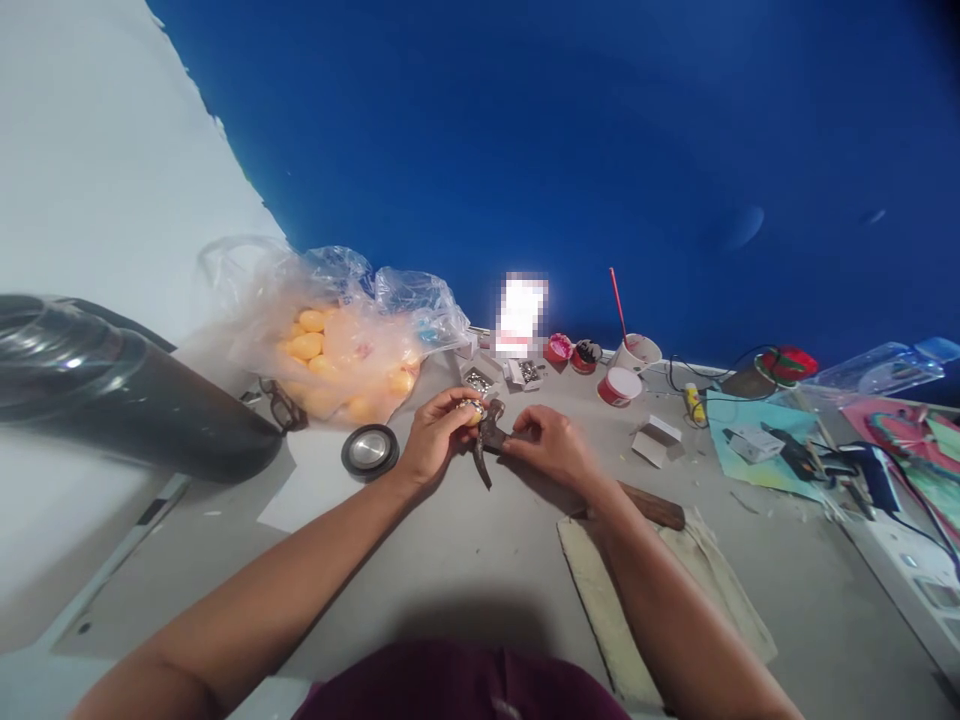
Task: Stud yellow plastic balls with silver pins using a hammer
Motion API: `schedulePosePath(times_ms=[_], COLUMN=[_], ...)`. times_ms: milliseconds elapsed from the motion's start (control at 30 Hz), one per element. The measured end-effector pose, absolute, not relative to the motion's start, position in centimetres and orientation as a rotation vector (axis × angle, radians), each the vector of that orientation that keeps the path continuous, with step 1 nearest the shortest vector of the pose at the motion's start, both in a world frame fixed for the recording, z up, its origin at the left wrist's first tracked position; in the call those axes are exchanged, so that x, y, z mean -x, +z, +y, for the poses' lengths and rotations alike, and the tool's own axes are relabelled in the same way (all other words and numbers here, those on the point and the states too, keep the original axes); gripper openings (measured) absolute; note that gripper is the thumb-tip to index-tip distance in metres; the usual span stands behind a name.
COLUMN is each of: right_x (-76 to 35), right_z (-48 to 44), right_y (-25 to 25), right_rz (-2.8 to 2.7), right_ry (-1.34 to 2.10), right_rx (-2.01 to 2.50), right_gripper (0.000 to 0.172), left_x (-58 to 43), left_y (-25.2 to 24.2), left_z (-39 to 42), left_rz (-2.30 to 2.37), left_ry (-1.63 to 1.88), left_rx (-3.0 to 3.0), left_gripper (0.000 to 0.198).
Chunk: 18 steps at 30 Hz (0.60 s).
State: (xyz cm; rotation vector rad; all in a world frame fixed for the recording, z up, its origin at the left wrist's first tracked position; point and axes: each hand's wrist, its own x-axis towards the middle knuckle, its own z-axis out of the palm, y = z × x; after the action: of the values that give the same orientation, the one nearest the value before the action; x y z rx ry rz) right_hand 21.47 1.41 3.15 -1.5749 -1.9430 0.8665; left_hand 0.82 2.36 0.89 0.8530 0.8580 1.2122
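Near the middle of the table, my left hand (439, 432) pinches a small yellow ball (471, 412) with shiny bits on it. My right hand (551, 440) is closed round the neck of a hammer (493, 430), whose dark metal head is beside the ball. The hammer's wooden handle (652, 505) runs back under my right forearm. Just beyond my hands are small open boxes of shiny pieces (478, 380). A round black-rimmed lid (370, 452) lies left of my left hand.
A plastic bag of yellow balls (352, 350) is at the back left, beside a large dark bottle (150, 400). Paint tubs (619, 387) and a white cup (639, 352) stand at the back. A folded cloth (600, 600) lies under my right forearm. Tools and cables (855, 470) are at right.
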Motion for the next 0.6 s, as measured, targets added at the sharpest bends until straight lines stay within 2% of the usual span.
schedulePosePath(times_ms=[133,267,433,533,600], right_x=[-21.5,-21.0,-21.7,-22.4,-22.6], right_z=[1.5,1.3,1.2,1.2,1.1], right_y=[2.7,2.5,4.0,5.1,5.5], right_rz=[-2.279,-2.389,-2.37,-2.282,-2.217], right_ry=[0.649,0.581,0.685,0.801,0.747], right_rx=[1.753,1.791,1.737,1.666,1.704], right_gripper=[0.033,0.024,0.011,0.017,0.017], left_x=[-0.7,-0.5,-0.3,-0.4,-0.6], left_y=[1.3,1.2,0.6,0.2,0.0], left_z=[2.6,2.6,3.0,3.2,3.2], left_rz=[0.825,0.87,1.132,1.14,1.142], left_ry=[1.226,1.224,1.274,1.256,1.236], left_rx=[-0.809,-0.89,-1.047,-1.044,-1.058], left_gripper=[0.034,0.043,0.043,0.046,0.047])
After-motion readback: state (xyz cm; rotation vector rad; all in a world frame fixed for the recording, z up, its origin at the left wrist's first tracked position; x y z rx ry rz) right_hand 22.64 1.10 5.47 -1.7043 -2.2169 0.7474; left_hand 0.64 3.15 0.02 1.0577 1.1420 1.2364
